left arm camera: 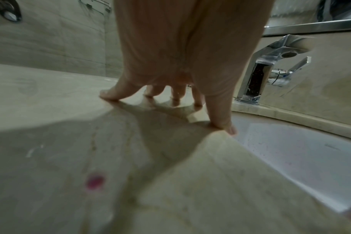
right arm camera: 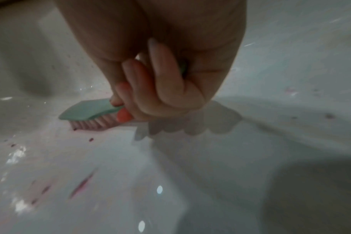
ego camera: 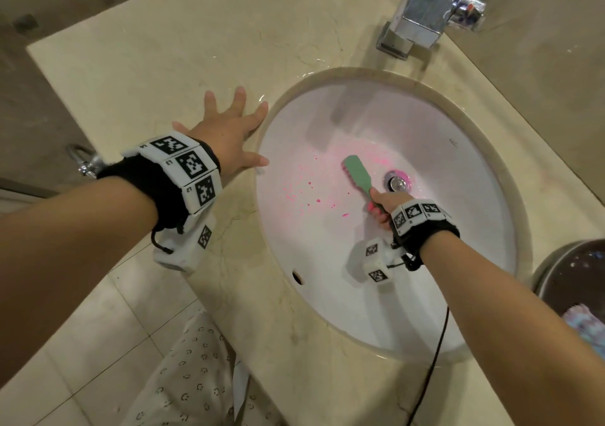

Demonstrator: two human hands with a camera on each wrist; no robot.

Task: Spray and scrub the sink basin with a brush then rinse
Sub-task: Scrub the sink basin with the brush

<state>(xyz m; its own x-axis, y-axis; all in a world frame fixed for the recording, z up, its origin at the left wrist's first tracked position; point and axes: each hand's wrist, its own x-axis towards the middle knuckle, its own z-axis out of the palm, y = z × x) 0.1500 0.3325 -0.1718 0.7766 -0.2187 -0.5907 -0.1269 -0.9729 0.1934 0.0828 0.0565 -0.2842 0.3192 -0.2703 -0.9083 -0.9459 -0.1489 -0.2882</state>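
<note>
We grip the brush (ego camera: 357,172) in our right hand (ego camera: 383,209), bristles on the sink basin (ego camera: 458,235) floor beside the drain (ego camera: 396,181). Our left hand (ego camera: 229,134) lies flat and spread at the basin's left rim. We should press firmly, working outward across the pink spatter (ego camera: 294,193).

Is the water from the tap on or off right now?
Off. No stream falls from the faucet into the sink basin; only pink splatter and droplets show.

Faucet (ego camera: 422,9) overhanging basin (ego camera: 458,262) rear
</note>
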